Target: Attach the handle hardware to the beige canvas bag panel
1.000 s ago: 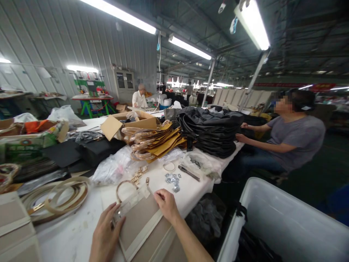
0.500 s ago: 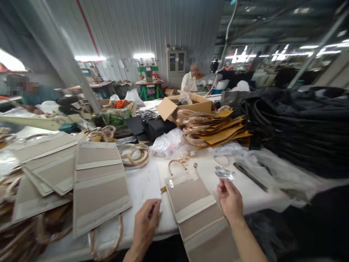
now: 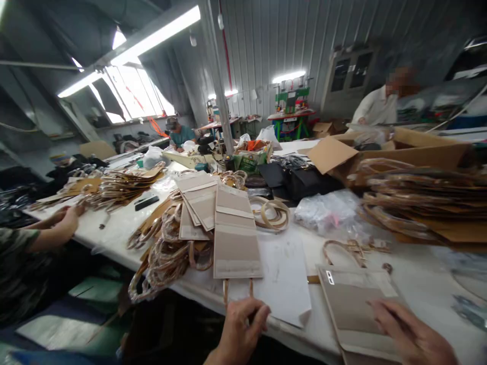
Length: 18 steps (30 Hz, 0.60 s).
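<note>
Lying beneath the right grip (image 3: 413,329), extending leftward: beige panel (image 3: 352,299).

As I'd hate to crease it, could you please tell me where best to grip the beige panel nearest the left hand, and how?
Probably by the near right corner, from the right, pinching top and underside: the beige panel is a flat sheet, with white paper beside that corner and other panels on its left.

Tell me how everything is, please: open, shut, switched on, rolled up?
Near ceiling lamp: lit
Cardboard box: open
Cabinet: doors shut
Beige strap: coiled
Clear plastic bag: crumpled
Beige panel at right: lying flat
Other beige panels: overlapping
Left hand: loosely curled
Right hand: over that panel, blurred
</note>
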Each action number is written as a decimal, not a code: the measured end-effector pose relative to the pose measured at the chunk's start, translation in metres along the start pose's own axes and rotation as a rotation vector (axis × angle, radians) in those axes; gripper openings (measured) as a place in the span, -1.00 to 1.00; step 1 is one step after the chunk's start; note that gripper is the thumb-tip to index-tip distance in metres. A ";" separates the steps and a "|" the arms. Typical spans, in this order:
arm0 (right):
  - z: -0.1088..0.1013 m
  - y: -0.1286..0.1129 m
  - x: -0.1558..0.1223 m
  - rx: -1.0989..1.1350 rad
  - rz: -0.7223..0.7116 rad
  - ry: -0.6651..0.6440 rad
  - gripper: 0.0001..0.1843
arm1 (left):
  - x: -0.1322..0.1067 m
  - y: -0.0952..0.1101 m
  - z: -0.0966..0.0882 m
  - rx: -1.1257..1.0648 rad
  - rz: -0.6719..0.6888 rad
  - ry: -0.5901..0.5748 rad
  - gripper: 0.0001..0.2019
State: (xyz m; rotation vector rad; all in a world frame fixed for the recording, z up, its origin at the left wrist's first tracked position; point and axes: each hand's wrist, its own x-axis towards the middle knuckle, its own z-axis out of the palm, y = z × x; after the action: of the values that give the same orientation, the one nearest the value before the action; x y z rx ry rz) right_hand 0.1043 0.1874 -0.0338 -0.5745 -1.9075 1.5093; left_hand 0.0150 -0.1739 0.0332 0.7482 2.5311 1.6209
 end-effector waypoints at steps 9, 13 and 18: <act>0.071 -0.028 -0.026 -0.212 -0.142 -0.352 -0.59 | 0.192 0.024 -0.010 0.257 -0.159 -0.118 -0.42; 0.071 -0.033 -0.029 -0.223 -0.149 -0.339 -0.57 | 0.262 0.015 0.020 0.361 -0.202 -0.108 -0.44; 0.074 -0.033 -0.029 -0.248 -0.142 -0.279 -0.51 | 0.286 0.009 0.042 0.370 -0.250 -0.083 -0.62</act>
State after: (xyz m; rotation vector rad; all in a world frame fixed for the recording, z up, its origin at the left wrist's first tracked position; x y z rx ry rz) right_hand 0.0735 0.1084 -0.0184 -0.3372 -2.3186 1.3273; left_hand -0.2218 -0.0161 0.0842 0.4781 2.7620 1.0406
